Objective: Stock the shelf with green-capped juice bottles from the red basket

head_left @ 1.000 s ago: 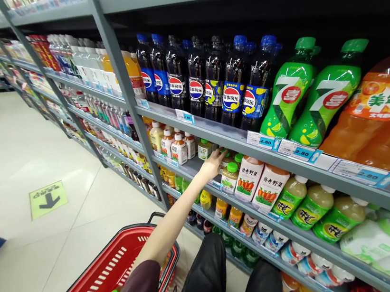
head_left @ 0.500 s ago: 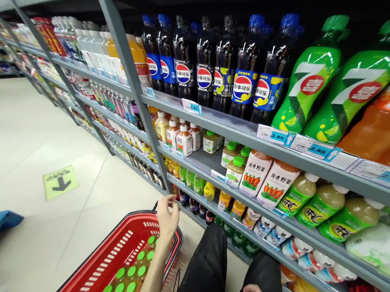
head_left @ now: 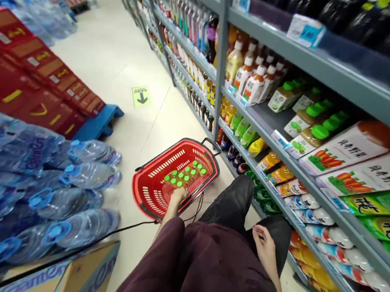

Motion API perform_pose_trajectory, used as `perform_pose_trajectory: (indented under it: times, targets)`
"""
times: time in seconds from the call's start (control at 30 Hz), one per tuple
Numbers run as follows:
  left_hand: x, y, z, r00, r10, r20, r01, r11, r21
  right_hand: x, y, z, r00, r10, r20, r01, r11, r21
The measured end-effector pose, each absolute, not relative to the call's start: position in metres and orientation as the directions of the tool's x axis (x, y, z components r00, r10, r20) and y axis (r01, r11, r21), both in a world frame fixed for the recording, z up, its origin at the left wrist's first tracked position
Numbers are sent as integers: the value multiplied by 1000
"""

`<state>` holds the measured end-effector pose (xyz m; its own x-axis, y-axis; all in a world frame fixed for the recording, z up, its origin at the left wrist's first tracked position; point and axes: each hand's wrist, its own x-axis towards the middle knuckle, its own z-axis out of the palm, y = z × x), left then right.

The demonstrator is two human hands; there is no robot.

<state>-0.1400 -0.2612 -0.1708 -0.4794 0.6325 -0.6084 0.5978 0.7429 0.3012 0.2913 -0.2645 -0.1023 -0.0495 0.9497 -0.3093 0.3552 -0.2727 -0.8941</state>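
Your L hand [head_left: 179, 195] has dropped from over the far end of the basket [head_left: 146, 180] down into it, & your view has swung L, w/ the basket now mid-frame. Its fingers are at the near side of approx. a dozen green-capped btls [head_left: 186, 178], too hidden to tell if they pinch one, while your R hand [head_left: 264, 241] rests on your R leg [head_left: 281, 235], fingers loosely curled, nothing seen in it. Progress-wise, most look to be in already, w/ several similar shelf btls [head_left: 320, 131] left to your R.
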Motion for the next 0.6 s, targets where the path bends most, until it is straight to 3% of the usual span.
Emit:
perform_pose_trajectory:
  times: [0.13, 0.3, 0.47, 0.6]
  targets:
    - [-142, -273, -207, -443, 470, -764, 528, 825, 202, 282, -273, -107, -108, 928, -356, 401, -287, -870]
    - [-146, -284, -239, -400, 402, -824, 485, 855, 182, 279, -274, -116, -121, 900, -419, 475, -318, -820]
    - [-159, -278, -261, -379, 420, -825, 449, 863, 233, 299, -275, -127, -76, 900, -430, 531, -328, -781]
    - [-167, -243, -271, -372, 530, -762, 443, 823, 356, 323, -280, -134, -6, 883, -470, 554, -389, -736]
